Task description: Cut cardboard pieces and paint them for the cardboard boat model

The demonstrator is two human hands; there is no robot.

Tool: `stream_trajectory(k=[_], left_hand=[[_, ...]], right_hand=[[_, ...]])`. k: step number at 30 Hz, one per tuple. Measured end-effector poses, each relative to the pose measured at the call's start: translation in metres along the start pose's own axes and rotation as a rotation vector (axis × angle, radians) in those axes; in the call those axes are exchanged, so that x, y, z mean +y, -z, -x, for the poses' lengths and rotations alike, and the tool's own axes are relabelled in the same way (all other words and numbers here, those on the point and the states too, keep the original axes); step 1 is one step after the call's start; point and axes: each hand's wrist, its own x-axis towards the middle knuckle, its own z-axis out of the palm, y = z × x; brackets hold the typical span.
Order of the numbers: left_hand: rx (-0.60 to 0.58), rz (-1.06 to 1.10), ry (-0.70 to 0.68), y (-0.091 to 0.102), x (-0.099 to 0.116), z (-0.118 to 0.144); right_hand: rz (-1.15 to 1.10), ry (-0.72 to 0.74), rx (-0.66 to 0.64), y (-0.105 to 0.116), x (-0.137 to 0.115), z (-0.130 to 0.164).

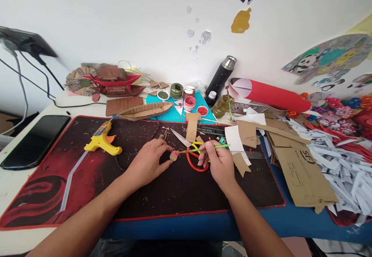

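Fingers of the left hand [149, 162] pinch a small cardboard piece [173, 156]; right hand [218, 160] fingers grip a green paintbrush [206, 148] touching it.

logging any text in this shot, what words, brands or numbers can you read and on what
"SF" or similar: dark logo printed on the flat cardboard box at the right, seen at an angle, so not certain.
Glue gun: a coloured sticker on its side, too small to read.
Paint jars and small bottle: labels too blurred to read.
Wall stickers: pictures only, with no lettering that can be read.
Phone: screen dark, no text.
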Motion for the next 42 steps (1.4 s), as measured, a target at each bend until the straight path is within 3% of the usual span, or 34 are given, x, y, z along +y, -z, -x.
stream_trajectory(k=[10,31,38,42], left_hand=[[0.007,-0.011,-0.012,-0.001,-0.001,0.001],[0.056,-0.078,0.001,-0.006,0.003,0.001],[-0.001,0.002,0.046,0.008,-0.004,0.005],[-0.064,-0.054,-0.051,0.021,0.0,-0.001]], right_hand=[[0.015,0.003,-0.008,-0.006,0.003,-0.01],[0.006,0.014,-0.049,0.003,-0.003,0.009],[-0.014,0.007,0.01,0.01,-0.004,0.01],[-0.027,0.012,0.024,0.013,-0.005,0.01]])
